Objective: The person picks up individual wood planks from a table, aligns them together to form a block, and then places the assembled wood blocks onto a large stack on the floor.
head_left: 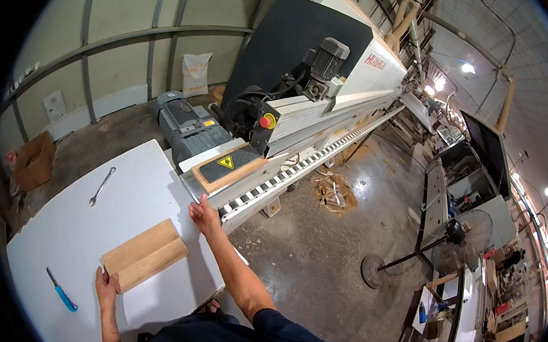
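Note:
My left hand [107, 288] grips the near left end of a light brown wooden board [144, 255], with the thumb on top. That board lies flat on a white table [70, 220], and a lengthwise line divides its top face. My right hand [203, 215] is held at the end of a long machine [334, 121], fingers partly spread and nothing seen in them. Just beyond those fingers, a strip of wood [238, 176] shows along the edge of a dark plate [222, 166] bearing a yellow warning triangle. Whether the fingertips touch the machine's metal edge, I cannot tell.
On the table lie a wrench [102, 186] and a blue-handled knife [62, 290]. A grey motor [185, 123] and a red stop button [267, 121] are at the machine's end. A roller track [300, 166] runs along its side. Rightward stands a pedestal fan [454, 231].

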The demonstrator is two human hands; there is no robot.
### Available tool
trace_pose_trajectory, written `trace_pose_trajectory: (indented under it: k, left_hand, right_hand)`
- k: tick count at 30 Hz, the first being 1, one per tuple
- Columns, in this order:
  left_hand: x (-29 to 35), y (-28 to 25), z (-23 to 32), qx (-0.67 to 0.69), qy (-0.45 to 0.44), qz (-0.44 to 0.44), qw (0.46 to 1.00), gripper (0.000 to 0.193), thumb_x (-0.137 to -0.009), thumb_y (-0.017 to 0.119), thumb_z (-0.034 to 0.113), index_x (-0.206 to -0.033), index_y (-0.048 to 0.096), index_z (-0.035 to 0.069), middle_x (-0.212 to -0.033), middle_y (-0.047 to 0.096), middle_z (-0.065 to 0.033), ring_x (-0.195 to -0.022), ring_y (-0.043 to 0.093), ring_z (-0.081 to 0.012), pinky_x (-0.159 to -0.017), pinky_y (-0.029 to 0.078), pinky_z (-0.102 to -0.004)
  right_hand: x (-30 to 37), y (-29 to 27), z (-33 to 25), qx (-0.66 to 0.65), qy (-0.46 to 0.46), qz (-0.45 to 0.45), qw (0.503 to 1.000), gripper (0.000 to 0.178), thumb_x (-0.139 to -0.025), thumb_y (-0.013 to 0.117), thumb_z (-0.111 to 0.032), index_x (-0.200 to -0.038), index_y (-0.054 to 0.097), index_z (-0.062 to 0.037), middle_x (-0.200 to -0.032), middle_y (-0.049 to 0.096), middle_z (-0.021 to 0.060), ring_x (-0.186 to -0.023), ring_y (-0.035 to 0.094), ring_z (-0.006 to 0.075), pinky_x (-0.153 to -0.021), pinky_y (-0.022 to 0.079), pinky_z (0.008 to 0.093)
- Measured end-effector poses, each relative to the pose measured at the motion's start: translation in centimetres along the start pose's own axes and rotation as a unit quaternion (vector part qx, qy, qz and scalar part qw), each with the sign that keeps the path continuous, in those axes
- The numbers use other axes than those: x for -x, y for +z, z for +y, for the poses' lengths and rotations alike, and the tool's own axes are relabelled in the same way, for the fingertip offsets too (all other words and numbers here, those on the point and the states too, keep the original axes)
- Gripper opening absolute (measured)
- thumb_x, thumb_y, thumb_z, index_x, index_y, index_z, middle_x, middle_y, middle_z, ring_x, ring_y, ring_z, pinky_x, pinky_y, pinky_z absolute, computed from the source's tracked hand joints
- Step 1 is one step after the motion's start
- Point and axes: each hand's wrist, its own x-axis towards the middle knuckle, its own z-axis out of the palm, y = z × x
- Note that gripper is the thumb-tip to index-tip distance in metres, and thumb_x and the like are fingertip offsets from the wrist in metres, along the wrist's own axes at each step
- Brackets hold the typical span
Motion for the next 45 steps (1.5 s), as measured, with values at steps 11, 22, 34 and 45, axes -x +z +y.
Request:
trace_pose_trajectory:
  k: [11, 22, 34, 45]
  left_hand:
    - [-0.7, 0.3, 0.3, -0.09, 0.128, 0.078, 0.985, 0.061, -0.085, 0.057, 0.003, -0.141, 0.034, 0.005, -0.134, 0.044, -0.0237, -0.119, 0.047, -0.0276, -0.095, 0.041, -0.0329]
    - [0.1, 7.2, 5.6, 0.043, 0.11, -0.081, 0.99, 0.049, -0.088, 0.058, 0.006, -0.133, 0.041, -0.002, -0.125, 0.054, -0.0156, -0.112, 0.054, -0.0219, -0.092, 0.045, -0.0316]
    - [0.8, 8.5, 7.2, 0.304, -0.04, -0.145, 0.941, 0.031, -0.091, 0.046, 0.003, -0.122, 0.05, -0.001, -0.116, 0.059, -0.0103, -0.103, 0.058, -0.0205, -0.089, 0.048, -0.0332]
    - [1.6, 3.4, 4.9, 0.02, 0.062, 0.02, 0.998, 0.032, -0.082, 0.05, 0.003, -0.111, 0.062, -0.001, -0.094, 0.064, -0.0061, -0.086, 0.056, -0.0115, -0.076, 0.046, -0.0272]
  right_hand:
    - [-1.1, 1.3, 0.1, 0.021, 0.038, 0.048, 0.998, 0.042, -0.087, 0.062, -0.041, -0.107, 0.051, -0.0054, -0.092, 0.063, 0.0098, -0.078, 0.064, 0.0189, -0.062, 0.053, 0.0271]
    - [6.4, 2.4, 5.2, 0.15, 0.037, -0.065, 0.986, 0.019, -0.086, 0.066, -0.017, -0.09, 0.057, -0.0004, -0.079, 0.065, 0.012, -0.065, 0.065, 0.0196, -0.053, 0.052, 0.0261]
    - [12.0, 0.6, 7.6, 0.101, 0.023, -0.068, 0.992, 0.023, -0.085, 0.067, -0.023, -0.089, 0.059, -0.002, -0.069, 0.062, 0.0065, -0.054, 0.057, 0.0146, -0.052, 0.052, 0.0268]
    - [12.5, -3.0, 4.3, 0.451, 0.08, -0.061, 0.887, 0.039, -0.09, 0.057, -0.037, -0.08, 0.063, -0.0007, -0.065, 0.064, 0.0102, -0.05, 0.06, 0.0164, -0.046, 0.048, 0.0288]
